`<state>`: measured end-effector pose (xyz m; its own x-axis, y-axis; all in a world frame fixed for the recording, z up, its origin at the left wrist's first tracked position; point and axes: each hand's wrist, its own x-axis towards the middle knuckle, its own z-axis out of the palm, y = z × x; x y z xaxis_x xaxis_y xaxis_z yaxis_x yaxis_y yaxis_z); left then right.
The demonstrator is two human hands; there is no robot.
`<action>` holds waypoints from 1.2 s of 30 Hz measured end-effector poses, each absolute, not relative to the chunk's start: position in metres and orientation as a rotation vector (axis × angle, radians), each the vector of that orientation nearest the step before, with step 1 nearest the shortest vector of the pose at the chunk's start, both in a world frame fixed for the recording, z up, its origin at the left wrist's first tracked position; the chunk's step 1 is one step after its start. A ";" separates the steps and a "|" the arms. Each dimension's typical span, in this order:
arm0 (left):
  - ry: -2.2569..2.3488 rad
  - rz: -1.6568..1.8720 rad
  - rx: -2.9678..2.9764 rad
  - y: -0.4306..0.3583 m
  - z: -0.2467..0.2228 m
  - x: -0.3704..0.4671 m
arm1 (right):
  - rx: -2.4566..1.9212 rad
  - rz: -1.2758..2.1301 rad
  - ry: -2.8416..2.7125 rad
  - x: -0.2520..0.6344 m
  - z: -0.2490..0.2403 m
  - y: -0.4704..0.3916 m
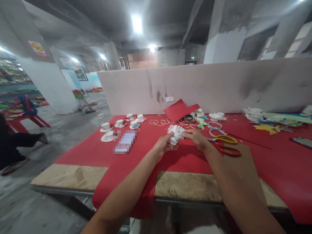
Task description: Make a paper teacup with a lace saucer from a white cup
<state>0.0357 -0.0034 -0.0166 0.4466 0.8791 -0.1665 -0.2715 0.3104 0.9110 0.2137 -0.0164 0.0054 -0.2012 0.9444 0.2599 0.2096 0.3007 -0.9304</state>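
Observation:
Over the red-covered table, my left hand is closed around a white paper cup whose wall is cut into narrow strips that fan outward. My right hand pinches the strips at the cup's right side with thumb and fingers. Just right of that hand lie scissors with one yellow and one red handle loop, their blades partly hidden by the wrist. Behind them are two pale grey loops, like handles of a second pair. Several white cups with frilled rims stand at the left.
A phone-like blurred rectangle lies left of my hands. Behind them are curled white string, a tape roll and red paper sheets. Coloured paper pieces lie right. A pale upright board closes the back. Someone's leg shows left.

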 end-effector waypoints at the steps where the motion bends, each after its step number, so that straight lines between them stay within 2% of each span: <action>1: 0.774 0.873 0.963 -0.004 -0.017 0.036 | -1.069 0.993 -1.626 0.214 0.005 -0.016; 10: 0.758 0.832 0.883 -0.005 -0.019 0.040 | -1.160 0.767 -1.720 0.212 0.006 -0.016; 17: 0.781 0.851 0.835 -0.006 -0.017 0.040 | -0.966 1.072 -1.431 0.211 0.000 -0.012; 21: 0.747 0.856 0.773 -0.005 -0.021 0.039 | -0.980 1.103 -1.275 0.209 -0.010 -0.004; 26: 0.619 0.797 0.711 -0.002 -0.030 0.037 | -0.995 0.992 -1.394 0.201 -0.019 -0.002; 32: 0.613 0.710 0.699 -0.001 -0.036 0.037 | -1.061 0.694 -1.598 0.200 -0.025 -0.003; 36: 0.605 0.698 0.682 0.000 -0.037 0.037 | -0.940 0.793 -1.412 0.202 -0.034 0.004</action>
